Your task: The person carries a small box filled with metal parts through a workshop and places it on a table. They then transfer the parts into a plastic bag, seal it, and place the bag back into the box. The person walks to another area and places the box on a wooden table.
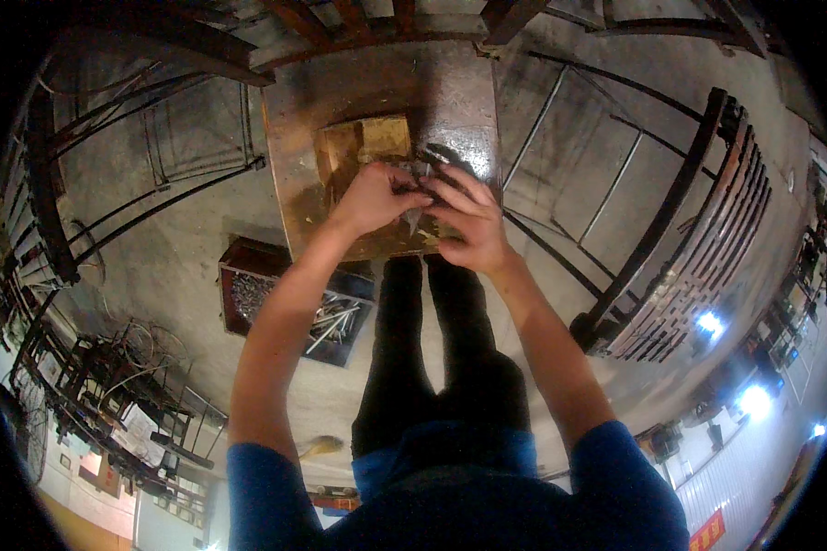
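Note:
My left hand (377, 198) is closed in a pinch over the near part of a worn brown tabletop (373, 78). Its fingertips meet those of my right hand (469, 217), whose fingers bend inward while the thumb lies lower and apart. Between and under the fingers shows a small greyish, partly see-through piece (413, 220); its kind cannot be made out. Just beyond the right fingers lies a dark object (450, 154), blurred and partly covered. An opened yellow-brown cardboard box (384, 138) sits on the table behind my left hand.
On the floor left of my legs stands a bin of small metal parts (248, 292), beside a dark bin (335, 352) with rods or tubes. A slatted rack (698, 248) stands at right, near metal frames (606, 151). More frames (165, 197) lie at left.

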Demonstrator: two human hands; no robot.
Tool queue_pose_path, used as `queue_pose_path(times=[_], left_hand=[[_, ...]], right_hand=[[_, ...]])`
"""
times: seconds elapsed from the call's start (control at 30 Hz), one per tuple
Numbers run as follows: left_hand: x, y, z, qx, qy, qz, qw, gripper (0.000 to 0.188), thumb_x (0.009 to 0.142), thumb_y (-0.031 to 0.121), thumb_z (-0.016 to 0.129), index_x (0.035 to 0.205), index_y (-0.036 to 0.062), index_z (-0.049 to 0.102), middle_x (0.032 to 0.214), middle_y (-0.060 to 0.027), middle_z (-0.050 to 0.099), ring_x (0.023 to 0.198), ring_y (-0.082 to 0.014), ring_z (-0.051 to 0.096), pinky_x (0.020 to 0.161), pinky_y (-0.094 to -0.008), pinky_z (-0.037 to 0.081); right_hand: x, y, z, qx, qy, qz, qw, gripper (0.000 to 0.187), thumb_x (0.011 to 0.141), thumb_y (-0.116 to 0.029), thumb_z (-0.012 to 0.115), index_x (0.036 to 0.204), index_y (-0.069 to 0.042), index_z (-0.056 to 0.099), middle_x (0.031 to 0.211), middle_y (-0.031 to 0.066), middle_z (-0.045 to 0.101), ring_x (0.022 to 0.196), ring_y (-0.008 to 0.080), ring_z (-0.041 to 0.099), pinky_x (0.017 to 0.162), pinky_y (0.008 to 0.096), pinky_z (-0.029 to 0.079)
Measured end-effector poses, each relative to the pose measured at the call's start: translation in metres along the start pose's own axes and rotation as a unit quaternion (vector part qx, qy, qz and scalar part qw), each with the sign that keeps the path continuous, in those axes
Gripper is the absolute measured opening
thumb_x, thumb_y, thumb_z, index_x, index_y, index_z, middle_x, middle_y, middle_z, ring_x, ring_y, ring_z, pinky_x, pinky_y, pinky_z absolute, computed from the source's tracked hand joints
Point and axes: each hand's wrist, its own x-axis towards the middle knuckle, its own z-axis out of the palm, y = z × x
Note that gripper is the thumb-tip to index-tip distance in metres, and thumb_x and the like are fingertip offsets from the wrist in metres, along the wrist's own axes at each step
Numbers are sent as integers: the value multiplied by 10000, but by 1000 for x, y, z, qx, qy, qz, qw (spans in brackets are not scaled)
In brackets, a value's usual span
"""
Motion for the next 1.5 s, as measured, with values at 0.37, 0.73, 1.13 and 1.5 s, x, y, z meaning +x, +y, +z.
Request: queue_pose_path(times=[0.37,0.73,1.13,1.5], left_hand=[[-1,9,-2,-5,-17,-18,1000,173,739,157,664,783,-9,644,584,-71,586,448,-113,539,444,-260,427],[-14,-1,-3,8,12,5,1000,155,796,119,577,834,-30,589,624,-63,576,514,-101,564,480,-244,430],[-50,-12,3,-305,74,23,949,118,766,66,547,833,-31,563,606,-35,528,499,-97,491,441,-228,385],[-56,-21,7,-422,53,21,905,90,777,70,558,749,-16,556,581,-34,507,492,-109,481,449,-229,389]], right_hand=[[-10,3,5,18,24,11,999,407,502,-95,577,897,-10,623,1159,124,531,1146,332,429,922,405,363],[1,5,18,3,4,-26,1000,322,537,-145,610,821,7,611,1155,97,515,1082,299,463,847,386,425],[45,-19,1,-128,-207,-185,952,355,537,-114,655,868,-6,587,1111,107,503,1029,276,497,805,345,472],[56,-14,-17,-154,-320,-287,890,350,605,-170,625,905,8,593,1121,76,485,1063,242,451,817,324,452]])
